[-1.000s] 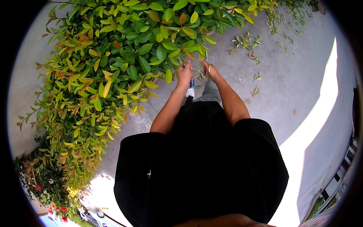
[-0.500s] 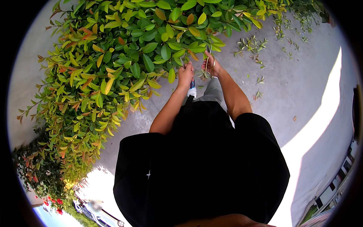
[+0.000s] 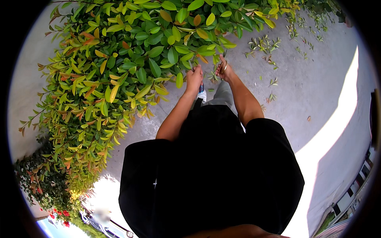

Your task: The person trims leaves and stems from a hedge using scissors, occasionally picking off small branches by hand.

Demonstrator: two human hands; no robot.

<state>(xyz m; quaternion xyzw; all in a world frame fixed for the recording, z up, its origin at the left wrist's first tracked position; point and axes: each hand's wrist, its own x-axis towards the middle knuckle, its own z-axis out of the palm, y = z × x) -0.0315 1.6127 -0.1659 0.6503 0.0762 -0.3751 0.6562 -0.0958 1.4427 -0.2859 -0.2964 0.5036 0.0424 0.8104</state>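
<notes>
A dense bush [image 3: 139, 51] with green, yellow and reddish leaves fills the upper left. My left hand [image 3: 194, 79] is closed at its lower edge; a thin greyish strip sticks up from the fist, too small to name. A little to the right, my right hand [image 3: 225, 71] grips a pair of scissors [image 3: 225, 67], with a gold-coloured handle loop around the fingers. Its dark blades point up toward the leaves at the bush's edge. The hands are apart, and leaves hang just above both.
Cut leafy sprigs [image 3: 265, 45] lie scattered on the grey concrete floor [image 3: 289, 95] to the right. My shoe [image 3: 202, 94] is below the left hand. Red flowers [image 3: 59, 213] and a parked vehicle [image 3: 107, 228] show at the lower left. A sunlit strip [image 3: 337, 123] crosses the floor.
My right hand has shifted slightly to the right, and the scissors' blades with it, a little away from the leaves. My left hand has hardly moved.
</notes>
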